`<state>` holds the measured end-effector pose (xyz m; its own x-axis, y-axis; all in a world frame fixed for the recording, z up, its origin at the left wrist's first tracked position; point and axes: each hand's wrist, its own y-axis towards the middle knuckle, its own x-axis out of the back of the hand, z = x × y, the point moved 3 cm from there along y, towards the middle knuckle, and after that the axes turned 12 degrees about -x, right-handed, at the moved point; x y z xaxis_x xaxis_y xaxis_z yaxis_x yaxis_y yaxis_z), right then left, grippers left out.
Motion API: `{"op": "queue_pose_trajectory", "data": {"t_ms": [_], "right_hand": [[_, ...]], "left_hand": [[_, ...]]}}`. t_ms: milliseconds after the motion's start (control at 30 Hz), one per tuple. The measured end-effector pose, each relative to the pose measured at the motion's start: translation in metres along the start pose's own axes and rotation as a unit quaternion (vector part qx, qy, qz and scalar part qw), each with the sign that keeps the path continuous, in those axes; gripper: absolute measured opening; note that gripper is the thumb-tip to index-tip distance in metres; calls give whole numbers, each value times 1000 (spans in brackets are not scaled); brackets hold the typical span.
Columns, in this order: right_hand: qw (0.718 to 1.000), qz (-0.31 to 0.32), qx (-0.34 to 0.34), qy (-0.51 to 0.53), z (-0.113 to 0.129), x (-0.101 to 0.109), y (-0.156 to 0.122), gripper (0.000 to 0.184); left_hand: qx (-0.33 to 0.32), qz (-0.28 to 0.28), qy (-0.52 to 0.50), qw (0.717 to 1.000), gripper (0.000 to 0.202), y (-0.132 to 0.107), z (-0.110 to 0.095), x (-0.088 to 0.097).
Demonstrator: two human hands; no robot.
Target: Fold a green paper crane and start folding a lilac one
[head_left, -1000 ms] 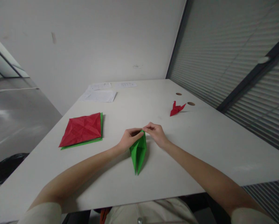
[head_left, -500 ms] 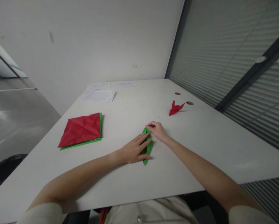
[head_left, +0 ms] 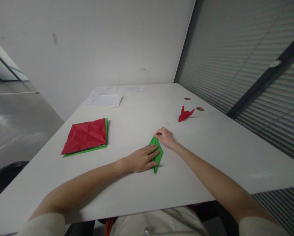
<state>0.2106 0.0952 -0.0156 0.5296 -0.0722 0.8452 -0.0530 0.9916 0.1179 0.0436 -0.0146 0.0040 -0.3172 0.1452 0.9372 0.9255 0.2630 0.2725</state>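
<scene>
A green folded paper (head_left: 158,153), long and pointed at both ends, lies flat on the white table (head_left: 211,157). My left hand (head_left: 142,159) rests flat on its left side with the fingers stretched out over it. My right hand (head_left: 164,136) pinches the paper's far tip between curled fingers.
A stack of creased red and green paper squares (head_left: 85,136) lies to the left. A small red folded paper figure (head_left: 185,113) stands at the far right, near two round brown table holes (head_left: 200,108). White printed sheets (head_left: 105,100) lie at the far edge. Blinds run along the right side.
A second ago both hands pinched the green paper's far tip. My left hand has since come down flat on it, and the paper has turned slightly and lies flatter and shorter.
</scene>
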Motion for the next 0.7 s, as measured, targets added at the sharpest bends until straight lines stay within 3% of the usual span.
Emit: {"op": "queue_pose_trajectory", "data": {"t_ms": [400, 700], "right_hand": [[994, 3, 32, -100, 11, 1, -4, 16], [993, 19, 82, -84, 15, -5, -4, 15]], "left_hand": [[-39, -23, 20, 999, 40, 8, -1, 4], [-53, -15, 21, 998, 38, 9, -2, 1]]}}
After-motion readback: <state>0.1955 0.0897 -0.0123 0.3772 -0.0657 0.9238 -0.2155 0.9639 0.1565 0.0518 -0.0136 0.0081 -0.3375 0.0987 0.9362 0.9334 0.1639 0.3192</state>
